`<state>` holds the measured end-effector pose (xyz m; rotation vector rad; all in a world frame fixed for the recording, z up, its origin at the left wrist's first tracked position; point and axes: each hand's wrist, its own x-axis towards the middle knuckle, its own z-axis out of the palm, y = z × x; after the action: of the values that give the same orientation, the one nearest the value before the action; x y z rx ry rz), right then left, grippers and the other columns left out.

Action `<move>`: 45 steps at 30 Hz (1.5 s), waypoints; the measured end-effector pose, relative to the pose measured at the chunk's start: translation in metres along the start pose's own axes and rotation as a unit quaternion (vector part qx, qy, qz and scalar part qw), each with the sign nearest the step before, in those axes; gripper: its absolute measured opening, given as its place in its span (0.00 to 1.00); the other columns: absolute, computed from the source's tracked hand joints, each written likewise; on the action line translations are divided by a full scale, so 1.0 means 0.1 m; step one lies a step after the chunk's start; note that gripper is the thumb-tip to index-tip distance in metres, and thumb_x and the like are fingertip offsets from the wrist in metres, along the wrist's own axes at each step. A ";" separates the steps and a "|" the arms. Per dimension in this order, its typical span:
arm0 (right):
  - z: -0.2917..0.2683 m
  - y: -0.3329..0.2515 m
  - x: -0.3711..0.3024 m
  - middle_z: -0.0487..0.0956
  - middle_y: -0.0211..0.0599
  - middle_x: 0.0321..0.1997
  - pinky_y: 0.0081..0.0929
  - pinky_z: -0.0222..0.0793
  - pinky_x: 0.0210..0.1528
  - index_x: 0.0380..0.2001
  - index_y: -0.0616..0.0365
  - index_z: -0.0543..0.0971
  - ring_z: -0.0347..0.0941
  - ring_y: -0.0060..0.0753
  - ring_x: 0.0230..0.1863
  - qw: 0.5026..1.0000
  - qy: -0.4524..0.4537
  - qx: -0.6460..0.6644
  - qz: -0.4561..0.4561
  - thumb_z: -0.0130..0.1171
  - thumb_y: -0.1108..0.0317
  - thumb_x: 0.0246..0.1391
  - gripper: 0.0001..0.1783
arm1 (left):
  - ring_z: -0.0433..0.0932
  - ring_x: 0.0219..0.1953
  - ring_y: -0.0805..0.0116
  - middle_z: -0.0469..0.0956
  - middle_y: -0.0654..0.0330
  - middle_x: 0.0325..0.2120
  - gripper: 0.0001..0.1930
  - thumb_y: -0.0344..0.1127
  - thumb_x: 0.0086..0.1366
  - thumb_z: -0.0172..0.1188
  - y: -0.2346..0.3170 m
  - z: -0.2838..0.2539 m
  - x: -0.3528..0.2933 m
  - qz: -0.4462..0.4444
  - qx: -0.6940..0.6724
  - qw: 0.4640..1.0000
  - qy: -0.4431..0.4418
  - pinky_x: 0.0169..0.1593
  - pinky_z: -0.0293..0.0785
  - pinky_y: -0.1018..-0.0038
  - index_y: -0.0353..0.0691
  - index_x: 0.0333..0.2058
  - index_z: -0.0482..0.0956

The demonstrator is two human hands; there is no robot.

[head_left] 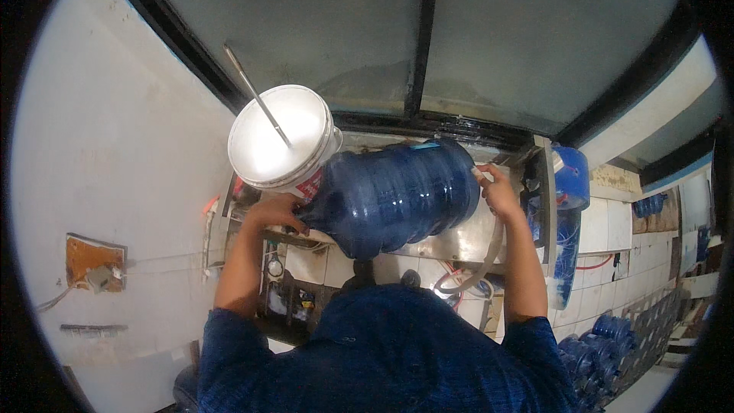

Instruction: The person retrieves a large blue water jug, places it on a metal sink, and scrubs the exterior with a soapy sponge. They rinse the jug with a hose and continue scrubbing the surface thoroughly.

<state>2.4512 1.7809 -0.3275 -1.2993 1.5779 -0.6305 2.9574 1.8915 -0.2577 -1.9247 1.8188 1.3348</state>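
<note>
A large translucent blue water jug (401, 195) lies on its side in front of me, its neck to the left and its base to the right. My left hand (277, 213) is closed around the neck end. Beside the base, my right hand (498, 193) is closed with a small whitish piece at its fingertips, apparently the end of a pale hose (493, 248) that hangs below the hand. Behind the neck, a white bucket (241, 145) stands with a metal rod (256, 95) leaning in it.
Under the jug is a metal-topped counter (466, 241), with dark-framed glass panes (535, 38) behind it. A white wall (138, 145) bounds the left. Blue containers (572, 176) stand at the right, and several blue jugs (600, 348) sit lower on that side.
</note>
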 end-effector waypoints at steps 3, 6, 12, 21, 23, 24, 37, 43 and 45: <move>0.01 -0.16 -0.02 0.75 0.33 0.22 0.33 0.58 0.17 0.50 0.53 0.79 0.63 0.25 0.15 1.000 -0.003 -0.020 0.023 0.58 0.65 0.66 0.11 | 0.83 0.47 0.48 0.84 0.44 0.44 0.42 0.48 0.36 0.78 -0.60 0.51 0.44 0.038 0.058 0.997 0.016 0.52 0.78 0.58 0.37 0.54 0.78; 0.00 -0.17 -0.06 0.76 0.34 0.22 0.33 0.58 0.16 0.51 0.53 0.79 0.64 0.26 0.15 0.998 0.033 -0.036 0.026 0.58 0.65 0.66 0.12 | 0.82 0.47 0.46 0.83 0.44 0.44 0.43 0.47 0.37 0.77 -0.31 0.73 0.37 0.069 0.101 0.976 0.180 0.51 0.78 0.56 0.40 0.57 0.77; 0.24 -0.07 -0.04 0.81 0.44 0.38 0.35 0.69 0.38 0.53 0.54 0.78 0.75 0.38 0.36 0.991 0.003 -0.050 -0.126 0.58 0.67 0.65 0.14 | 0.81 0.50 0.48 0.82 0.47 0.46 0.41 0.43 0.43 0.77 -0.14 1.36 0.94 0.021 0.103 0.938 0.329 0.53 0.77 0.55 0.39 0.58 0.73; 0.99 -0.81 -0.59 0.82 0.50 0.50 0.36 0.70 0.57 0.57 0.55 0.77 0.79 0.44 0.53 0.979 -0.125 -0.081 -0.138 0.56 0.66 0.66 0.17 | 0.68 0.65 0.43 0.68 0.38 0.62 0.52 0.43 0.51 0.74 0.06 1.28 1.81 0.131 -0.140 0.925 0.327 0.69 0.63 0.57 0.31 0.69 0.55; 1.00 -0.75 -0.52 0.83 0.47 0.50 0.34 0.70 0.56 0.57 0.55 0.77 0.79 0.39 0.51 0.979 -0.108 -0.076 -0.154 0.57 0.65 0.67 0.17 | 0.61 0.69 0.41 0.61 0.38 0.67 0.52 0.48 0.55 0.71 0.35 1.15 1.94 0.175 -0.258 0.867 0.389 0.72 0.56 0.56 0.31 0.70 0.53; 0.96 -0.66 -0.41 0.83 0.46 0.50 0.34 0.70 0.56 0.57 0.54 0.77 0.79 0.39 0.50 0.978 -0.095 -0.065 -0.172 0.57 0.65 0.67 0.17 | 0.58 0.71 0.39 0.57 0.38 0.69 0.52 0.51 0.57 0.70 0.53 1.10 2.00 0.196 -0.315 0.830 0.418 0.74 0.52 0.56 0.31 0.71 0.52; -0.11 0.55 0.45 0.70 0.25 0.21 0.23 0.51 0.16 0.46 0.48 0.81 0.60 0.18 0.17 0.990 0.103 -0.072 -0.068 0.61 0.57 0.65 0.11 | 0.58 0.69 0.34 0.59 0.37 0.68 0.41 0.51 0.68 0.59 1.24 1.06 2.02 0.044 -0.118 0.819 0.560 0.72 0.54 0.51 0.28 0.69 0.56; -0.39 -0.14 0.52 0.83 0.41 0.34 0.34 0.72 0.42 0.46 0.56 0.83 0.77 0.33 0.36 0.996 -0.004 -0.084 -0.017 0.62 0.56 0.64 0.16 | 0.60 0.68 0.33 0.61 0.37 0.67 0.40 0.51 0.68 0.58 1.12 1.07 2.08 0.061 -0.122 0.808 0.574 0.71 0.56 0.50 0.27 0.68 0.58; -0.39 -0.22 0.50 0.83 0.41 0.35 0.33 0.72 0.44 0.46 0.57 0.82 0.77 0.33 0.38 0.995 -0.031 -0.090 0.015 0.62 0.56 0.64 0.17 | 0.59 0.68 0.33 0.62 0.38 0.67 0.39 0.51 0.68 0.58 1.11 1.05 2.10 0.071 -0.120 0.803 0.579 0.71 0.55 0.48 0.28 0.68 0.59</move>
<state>2.4278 1.7209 -0.3103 -1.4101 1.6294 -0.4331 2.7807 1.7853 -0.4146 -3.2042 2.2905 0.2817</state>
